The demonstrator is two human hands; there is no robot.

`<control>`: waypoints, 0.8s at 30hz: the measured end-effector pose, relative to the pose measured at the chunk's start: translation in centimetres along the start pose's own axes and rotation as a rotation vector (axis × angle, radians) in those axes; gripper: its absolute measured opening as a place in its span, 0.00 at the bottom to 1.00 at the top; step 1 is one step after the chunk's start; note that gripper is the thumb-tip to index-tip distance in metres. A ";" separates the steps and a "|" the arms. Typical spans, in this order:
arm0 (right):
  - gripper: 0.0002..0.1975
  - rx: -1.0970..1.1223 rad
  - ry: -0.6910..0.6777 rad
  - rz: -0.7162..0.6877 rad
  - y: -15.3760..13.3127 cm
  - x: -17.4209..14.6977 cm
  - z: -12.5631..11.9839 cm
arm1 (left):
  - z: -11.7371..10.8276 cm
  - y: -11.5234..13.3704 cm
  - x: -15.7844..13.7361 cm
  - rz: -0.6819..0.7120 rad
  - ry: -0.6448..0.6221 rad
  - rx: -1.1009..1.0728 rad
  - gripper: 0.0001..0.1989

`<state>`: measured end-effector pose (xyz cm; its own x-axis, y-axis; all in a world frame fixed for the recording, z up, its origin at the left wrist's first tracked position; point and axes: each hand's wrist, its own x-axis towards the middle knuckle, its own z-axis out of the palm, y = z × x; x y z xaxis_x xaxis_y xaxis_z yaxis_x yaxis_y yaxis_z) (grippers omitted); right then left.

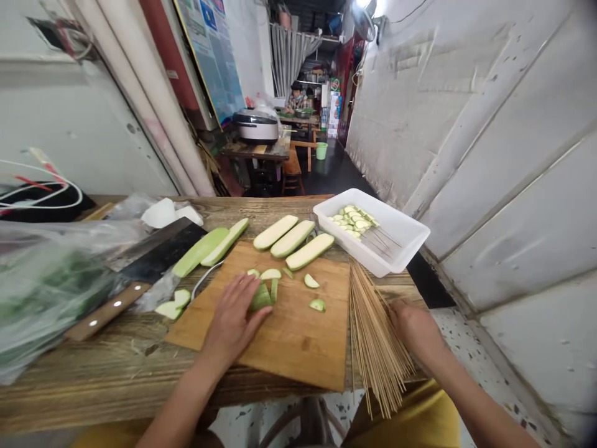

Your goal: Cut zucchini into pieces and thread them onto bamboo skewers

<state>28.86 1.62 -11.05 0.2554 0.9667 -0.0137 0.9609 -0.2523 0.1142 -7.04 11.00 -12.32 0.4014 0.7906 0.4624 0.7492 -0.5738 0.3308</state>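
Note:
My left hand [232, 316] is closed over a cluster of cut zucchini slices [261, 297] on the wooden cutting board [303, 339], thumb on the near side. My right hand [416, 328] is curled at the right edge of a fanned bundle of bamboo skewers [375, 342]; its fingertips are partly hidden, so I cannot tell whether it grips a skewer. Loose zucchini pieces [311, 281] lie on the board. Several peeled zucchini halves [293, 239] rest along the board's far edge. Behind the skewers, a white plastic tub [396, 239] holds skewered zucchini slices [354, 219].
On the left lie a cleaver [161, 252] with a wooden handle, zucchini offcuts [173, 305], long green pieces [200, 251] and a plastic bag [56, 298] of greens. The skewers overhang the table's front edge. Far back, a person [297, 98] sits at another table.

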 end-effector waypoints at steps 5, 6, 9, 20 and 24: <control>0.10 -0.015 -0.039 -0.024 0.0 1.2 0.1 | 0.3 0.7 3.1 0.038 -0.324 0.114 0.24; 0.10 -0.015 -0.039 -0.021 -0.1 1.3 0.0 | 0.2 0.8 3.6 0.043 -0.349 0.116 0.23; 0.09 -0.019 -0.028 -0.015 -0.3 1.3 -0.4 | 0.0 1.1 4.3 0.044 -0.372 0.103 0.20; 0.06 0.645 0.157 -0.283 -3.0 -6.2 -5.0 | -2.3 4.3 3.5 -0.591 -0.047 -1.304 0.23; 0.09 1.115 -0.048 -0.478 -9.1 -8.4 -5.0 | -2.7 5.3 2.3 -0.841 0.051 -1.930 0.17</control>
<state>17.41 -3.97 -6.98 -0.1686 0.9757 0.1396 0.5181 0.2083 -0.8296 -3.57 9.20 -7.29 0.3016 0.9296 -0.2117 -0.6799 0.3654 0.6358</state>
